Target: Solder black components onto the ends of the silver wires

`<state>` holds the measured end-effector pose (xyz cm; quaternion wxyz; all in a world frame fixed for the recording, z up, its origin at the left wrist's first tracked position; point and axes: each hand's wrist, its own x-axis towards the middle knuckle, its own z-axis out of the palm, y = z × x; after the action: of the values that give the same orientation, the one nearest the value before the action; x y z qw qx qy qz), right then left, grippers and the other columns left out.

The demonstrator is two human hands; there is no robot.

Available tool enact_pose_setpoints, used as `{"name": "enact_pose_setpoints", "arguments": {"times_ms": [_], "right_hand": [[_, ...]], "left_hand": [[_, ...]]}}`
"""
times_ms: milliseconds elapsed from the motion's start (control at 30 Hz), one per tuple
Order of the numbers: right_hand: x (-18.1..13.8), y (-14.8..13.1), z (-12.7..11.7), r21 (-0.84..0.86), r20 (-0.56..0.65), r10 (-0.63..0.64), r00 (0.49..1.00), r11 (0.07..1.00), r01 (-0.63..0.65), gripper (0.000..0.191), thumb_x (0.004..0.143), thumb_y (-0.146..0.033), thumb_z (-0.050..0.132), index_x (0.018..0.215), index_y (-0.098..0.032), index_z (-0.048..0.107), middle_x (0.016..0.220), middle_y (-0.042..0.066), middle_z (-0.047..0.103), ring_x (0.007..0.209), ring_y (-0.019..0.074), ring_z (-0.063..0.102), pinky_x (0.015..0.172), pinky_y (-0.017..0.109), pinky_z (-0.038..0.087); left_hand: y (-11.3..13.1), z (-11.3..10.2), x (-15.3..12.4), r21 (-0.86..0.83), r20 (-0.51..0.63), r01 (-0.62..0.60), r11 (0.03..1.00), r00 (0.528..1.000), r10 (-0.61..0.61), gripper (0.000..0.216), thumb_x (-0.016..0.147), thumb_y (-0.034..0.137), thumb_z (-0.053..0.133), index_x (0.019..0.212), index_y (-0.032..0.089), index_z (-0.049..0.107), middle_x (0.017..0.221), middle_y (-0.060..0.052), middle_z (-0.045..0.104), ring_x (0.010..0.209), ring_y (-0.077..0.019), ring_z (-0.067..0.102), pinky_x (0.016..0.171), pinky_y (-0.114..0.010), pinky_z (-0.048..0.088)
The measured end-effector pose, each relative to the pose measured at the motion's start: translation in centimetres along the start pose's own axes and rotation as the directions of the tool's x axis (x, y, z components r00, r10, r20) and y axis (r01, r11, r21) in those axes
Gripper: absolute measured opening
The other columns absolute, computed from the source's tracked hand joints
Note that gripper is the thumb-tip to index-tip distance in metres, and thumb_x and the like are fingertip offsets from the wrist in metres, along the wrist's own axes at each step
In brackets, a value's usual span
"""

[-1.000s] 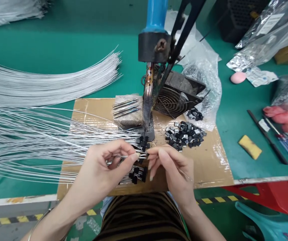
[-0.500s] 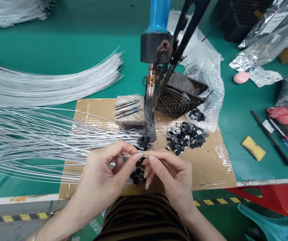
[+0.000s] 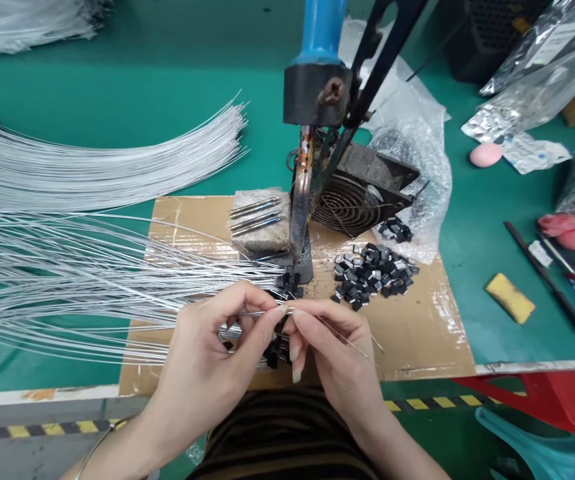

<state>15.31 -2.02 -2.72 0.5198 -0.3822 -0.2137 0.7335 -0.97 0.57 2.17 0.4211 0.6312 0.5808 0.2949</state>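
My left hand is closed in a pinch on a thin wire. Fingertip to fingertip with it, my right hand pinches the same wire, its other fingers loosely curled. Two fine strands stick out to the right over the right hand. Just behind the fingertips, black connectors cap many white wires running off to the left. More black connectors lie beneath the hands, partly hidden. A blue-handled soldering iron points downward in a stand beyond them.
Loose black connectors lie heaped on the cardboard. Beyond are a fan and a block with metal tips. A white wire bundle curves at back left; a yellow sponge lies at right.
The right hand has turned slightly at the same spot, and two wire strands now show apart over it. Both hands keep their pinch. The whole view has shifted slightly.
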Motion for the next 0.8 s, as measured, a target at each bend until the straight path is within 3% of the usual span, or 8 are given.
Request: {"name": "enact_pose_setpoints", "arguments": {"times_ms": [600,800], "right_hand": [[-0.27,-0.03,0.01,-0.039,-0.048,-0.015,0.999,0.999,0.013,0.011,0.097,-0.030,0.076,0.098,-0.024,0.085,0.072,-0.001,0.075,0.051,0.0050,0.067,0.050,0.011,0.056],[-0.23,-0.55,-0.01,0.024,-0.065,0.042,0.997,0.999,-0.040,0.008,0.091,-0.030,0.081,0.091,-0.023,0.086,0.070,0.000,0.075,0.047,0.0051,0.064,0.045,0.010,0.054]], "left_hand": [[-0.38,0.69,-0.49,0.000,-0.010,-0.021,1.000,1.000,0.021,0.012,0.100,0.022,0.064,0.089,0.023,0.068,0.076,0.005,0.067,0.068,-0.0085,0.061,0.065,-0.022,0.048],[0.17,0.65,-0.26,-0.017,0.019,0.024,1.000,1.000,-0.024,0.016,0.098,0.024,0.064,0.084,0.022,0.069,0.063,0.006,0.057,0.053,-0.0074,0.044,0.048,-0.020,0.035]]}}
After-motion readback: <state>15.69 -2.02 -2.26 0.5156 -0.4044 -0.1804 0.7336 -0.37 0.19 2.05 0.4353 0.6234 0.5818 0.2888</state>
